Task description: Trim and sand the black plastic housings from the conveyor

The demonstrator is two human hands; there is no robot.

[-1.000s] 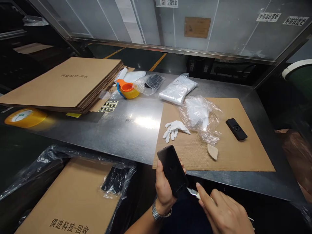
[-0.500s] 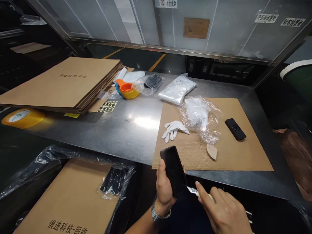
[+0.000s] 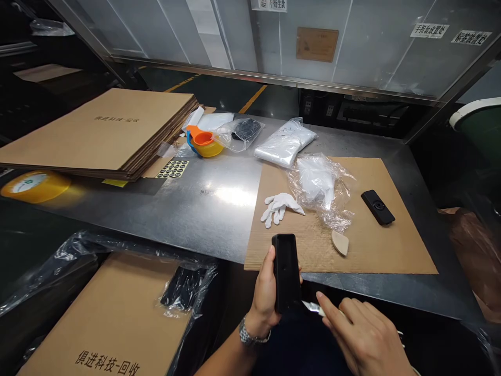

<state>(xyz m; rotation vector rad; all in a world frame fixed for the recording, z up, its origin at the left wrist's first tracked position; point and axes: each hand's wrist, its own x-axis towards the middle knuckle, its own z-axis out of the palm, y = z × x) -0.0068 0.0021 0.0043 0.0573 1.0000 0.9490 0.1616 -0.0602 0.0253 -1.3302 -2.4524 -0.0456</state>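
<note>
My left hand grips a black oblong case, held upright just below the front edge of the metal table. My right hand holds a small knife with a pale handle, and its blade touches the lower right edge of the case. A second black case lies on the cardboard sheet to the right.
On the sheet lie a white glove, a crumpled clear bag and a tan wedge. Stacked flat cartons, a tape roll, stacked coloured bowls and bagged items sit further back. An open box with a plastic liner stands lower left.
My left hand has turned the black case from a tilted, face-on pose to a more upright, edge-on one. The knife blade stays at its lower edge.
</note>
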